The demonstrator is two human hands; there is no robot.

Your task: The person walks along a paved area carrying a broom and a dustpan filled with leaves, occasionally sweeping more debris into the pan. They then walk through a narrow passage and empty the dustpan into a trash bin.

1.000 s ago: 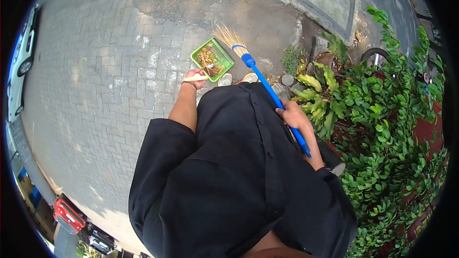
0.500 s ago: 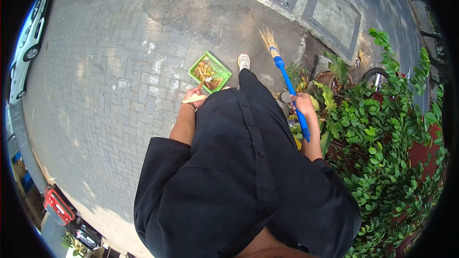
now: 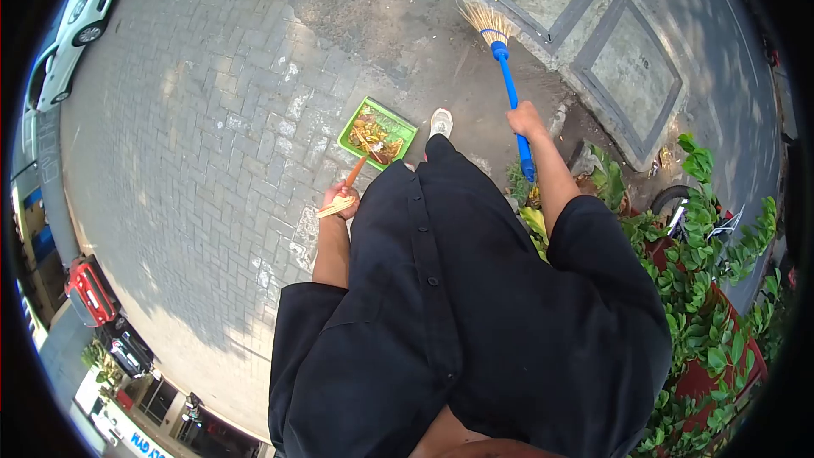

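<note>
My left hand (image 3: 339,200) is closed round the orange-brown handle (image 3: 356,171) of a green dustpan (image 3: 404,130). Dry leaves (image 3: 373,137) lie inside the pan, which is low over or on the paving; which of the two I cannot tell. A pale looped strap or band (image 3: 337,206) hangs at the same hand. On the right, my right hand (image 3: 527,121) grips the blue handle of a broom (image 3: 509,76). Its straw bristles (image 3: 487,21) point forward, near the edge of a concrete slab. A light shoe (image 3: 441,122) shows between dustpan and broom.
Leafy green plants (image 3: 712,356) stand close on the right, with part of a wheel (image 3: 670,200) behind them. Framed concrete slabs (image 3: 632,76) lie ahead right. Grey block paving (image 3: 203,153) spreads left, towards a white car (image 3: 80,25) and a red car (image 3: 91,291).
My right hand has moved forward with the broom, away from the plants, and its bristles are now nearer the slabs. The view has shifted. My left hand still holds the dustpan.
</note>
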